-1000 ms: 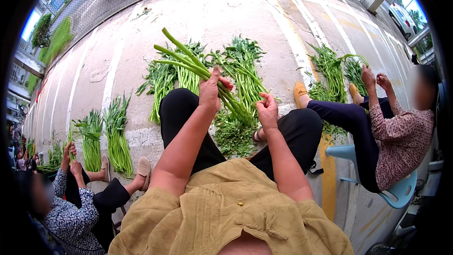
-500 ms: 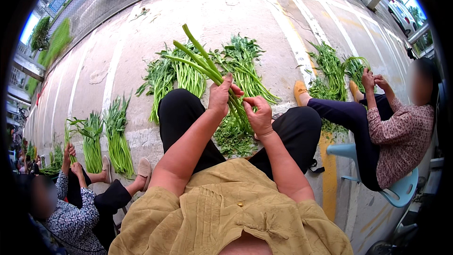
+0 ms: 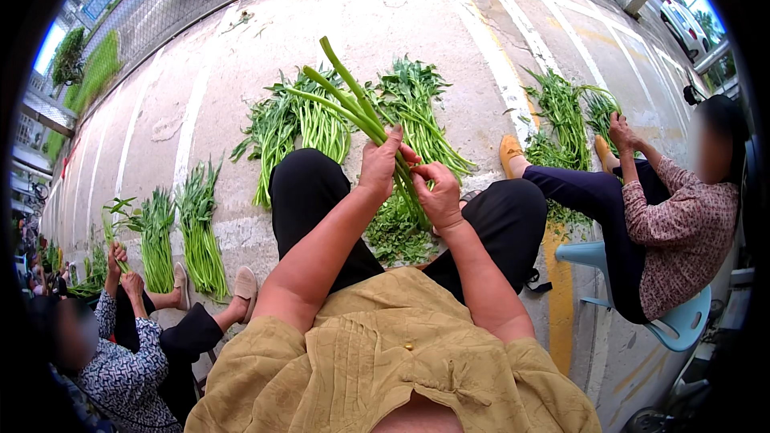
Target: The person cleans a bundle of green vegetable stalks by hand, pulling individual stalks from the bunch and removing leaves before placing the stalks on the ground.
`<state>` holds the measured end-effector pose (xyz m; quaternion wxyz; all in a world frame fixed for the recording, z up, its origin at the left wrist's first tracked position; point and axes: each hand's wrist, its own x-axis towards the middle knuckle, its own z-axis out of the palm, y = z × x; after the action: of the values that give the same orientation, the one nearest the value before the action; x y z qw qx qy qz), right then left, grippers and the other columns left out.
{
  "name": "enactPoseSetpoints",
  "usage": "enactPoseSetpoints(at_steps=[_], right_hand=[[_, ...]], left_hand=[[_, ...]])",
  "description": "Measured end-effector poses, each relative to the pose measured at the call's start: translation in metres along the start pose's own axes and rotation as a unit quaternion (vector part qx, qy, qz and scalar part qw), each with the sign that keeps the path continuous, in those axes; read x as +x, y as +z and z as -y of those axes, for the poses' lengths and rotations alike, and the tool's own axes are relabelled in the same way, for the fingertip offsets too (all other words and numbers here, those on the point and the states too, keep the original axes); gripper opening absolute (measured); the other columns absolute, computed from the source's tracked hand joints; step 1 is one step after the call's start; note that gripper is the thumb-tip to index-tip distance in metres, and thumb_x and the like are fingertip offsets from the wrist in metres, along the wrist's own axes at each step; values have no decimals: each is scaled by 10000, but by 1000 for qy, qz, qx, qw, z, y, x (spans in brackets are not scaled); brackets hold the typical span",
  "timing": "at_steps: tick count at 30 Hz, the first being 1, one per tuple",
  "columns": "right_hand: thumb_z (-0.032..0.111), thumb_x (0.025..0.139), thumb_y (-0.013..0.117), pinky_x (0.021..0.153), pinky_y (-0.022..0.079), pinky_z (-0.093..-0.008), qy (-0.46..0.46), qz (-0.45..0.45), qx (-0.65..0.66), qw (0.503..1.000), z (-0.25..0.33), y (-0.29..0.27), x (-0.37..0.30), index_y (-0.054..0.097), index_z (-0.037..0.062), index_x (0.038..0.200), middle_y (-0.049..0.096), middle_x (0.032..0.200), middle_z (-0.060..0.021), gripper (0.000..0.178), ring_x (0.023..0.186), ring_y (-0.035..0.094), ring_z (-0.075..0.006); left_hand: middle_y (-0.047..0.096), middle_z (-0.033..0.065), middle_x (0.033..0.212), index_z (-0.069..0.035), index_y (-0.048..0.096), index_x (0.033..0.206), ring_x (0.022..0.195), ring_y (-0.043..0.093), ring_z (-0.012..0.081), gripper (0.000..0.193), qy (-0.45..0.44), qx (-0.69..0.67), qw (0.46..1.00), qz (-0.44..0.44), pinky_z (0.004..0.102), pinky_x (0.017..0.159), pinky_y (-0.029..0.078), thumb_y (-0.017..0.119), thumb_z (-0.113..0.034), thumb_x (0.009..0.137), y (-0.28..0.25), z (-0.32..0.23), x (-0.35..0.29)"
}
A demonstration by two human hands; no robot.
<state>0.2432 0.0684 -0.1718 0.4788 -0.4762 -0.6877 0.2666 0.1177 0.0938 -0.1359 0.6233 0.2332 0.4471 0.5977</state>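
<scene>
My left hand [image 3: 380, 163] is closed around a small bunch of green water spinach stems [image 3: 356, 102], held at a slant above my lap. The thick bare ends point up and away to the left; the lower part runs down between my knees. My right hand [image 3: 441, 196] is at the right side of the bunch, just below the left, thumb and fingertips pinched together against the stems. What exactly lies between those fingertips is partly hidden. Beneath the hands, a pile of loose green leaves [image 3: 399, 228] lies on the ground between my legs.
Water spinach bundles [image 3: 321, 124] [image 3: 413, 112] lie beyond my knees. At left, a person [image 3: 132, 361] holds greens beside more bundles [image 3: 200, 232]. At right, another person [image 3: 682, 224] sits on a light blue plastic chair [image 3: 682, 317], handling greens near another pile [image 3: 557, 116].
The held bunch has tilted slightly more upright and shifted a little right. Both my hands stay nearly in place, the right still pinched at the stems. The neighbours' hands have moved slightly.
</scene>
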Motion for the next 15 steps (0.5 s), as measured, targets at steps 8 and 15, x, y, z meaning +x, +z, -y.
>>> enactPoseSetpoints(at_steps=[8, 15], right_hand=[[42, 710, 591, 595, 450, -338, 2, -20, -12, 1000, 0, -1, 3, 573, 24, 715, 552, 682, -101, 26, 631, 553, -247], [47, 723, 575, 573, 453, -286, 90, -48, 53, 993, -12, 1, 3, 578, 11, 708, 563, 685, -80, 38, 591, 552, -169]], left_hand=[[560, 65, 583, -77, 484, 750, 540, 590, 178, 320, 27, 15, 999, 24, 285, 534, 478, 581, -367, 844, -2, 1, 0], [580, 72, 596, -76, 487, 764, 563, 599, 174, 299, 76, 26, 996, 47, 282, 571, 483, 566, -350, 855, 4, 7, -5]])
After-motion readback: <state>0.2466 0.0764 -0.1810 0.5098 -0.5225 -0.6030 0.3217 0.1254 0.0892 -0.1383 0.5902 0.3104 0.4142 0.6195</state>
